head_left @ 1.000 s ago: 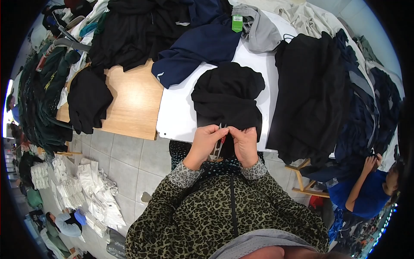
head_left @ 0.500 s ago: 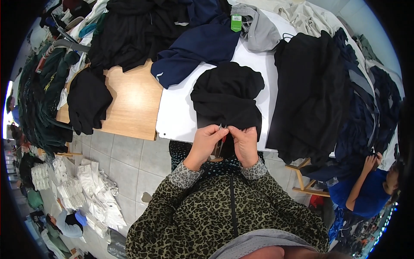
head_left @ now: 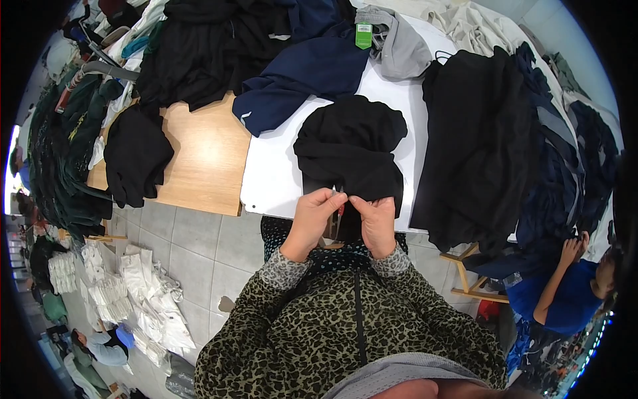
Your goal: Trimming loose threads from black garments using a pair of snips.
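Both hands meet at the near edge of a crumpled black cloth garment [head_left: 350,149] that lies on a white board [head_left: 274,179] over a pale wooden table [head_left: 199,159]. The left hand [head_left: 312,218] pinches the garment's near hem, thumb and forefinger pressed together on the fabric. The right hand [head_left: 377,223] does the same just beside it, fingertips closed on the same edge; a small reddish tag shows between the two hands, too small to make out.

Beyond the garment, a navy blue sweatshirt [head_left: 309,73] sprawls over the board's far corner, with a grey hooded top [head_left: 399,43] just beside it. A tall heap of black clothes [head_left: 482,139] crowds the right side, close against the garment. A smaller black folded piece [head_left: 136,156] hangs over the table's left end. Below, stacks of white folded cloth [head_left: 143,306] lie on the grey tiled floor [head_left: 199,246]. At the lower right another person in a blue top [head_left: 565,299] reaches toward the dark pile.
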{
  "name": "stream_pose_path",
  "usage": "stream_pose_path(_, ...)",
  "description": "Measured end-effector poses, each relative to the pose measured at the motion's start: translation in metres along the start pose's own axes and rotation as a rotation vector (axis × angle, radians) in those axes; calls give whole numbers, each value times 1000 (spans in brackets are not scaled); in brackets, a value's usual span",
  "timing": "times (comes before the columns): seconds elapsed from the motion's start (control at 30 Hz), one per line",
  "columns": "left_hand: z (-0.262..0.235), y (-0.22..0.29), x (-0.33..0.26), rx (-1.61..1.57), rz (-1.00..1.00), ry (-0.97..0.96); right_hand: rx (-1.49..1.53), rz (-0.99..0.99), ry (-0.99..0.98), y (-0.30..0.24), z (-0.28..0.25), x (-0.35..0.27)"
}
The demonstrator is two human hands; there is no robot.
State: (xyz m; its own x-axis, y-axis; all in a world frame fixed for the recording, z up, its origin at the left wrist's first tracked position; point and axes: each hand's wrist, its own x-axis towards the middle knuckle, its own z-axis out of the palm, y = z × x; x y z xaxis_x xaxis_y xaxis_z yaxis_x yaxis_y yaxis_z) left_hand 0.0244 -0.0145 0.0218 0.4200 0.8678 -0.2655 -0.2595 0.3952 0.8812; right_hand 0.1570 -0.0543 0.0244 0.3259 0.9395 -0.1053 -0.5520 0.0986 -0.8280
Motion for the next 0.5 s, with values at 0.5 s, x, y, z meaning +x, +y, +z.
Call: stream_pose_path(0.5,5,7,-2,521,453,127,-59,-33,-20,-3,2,-2)
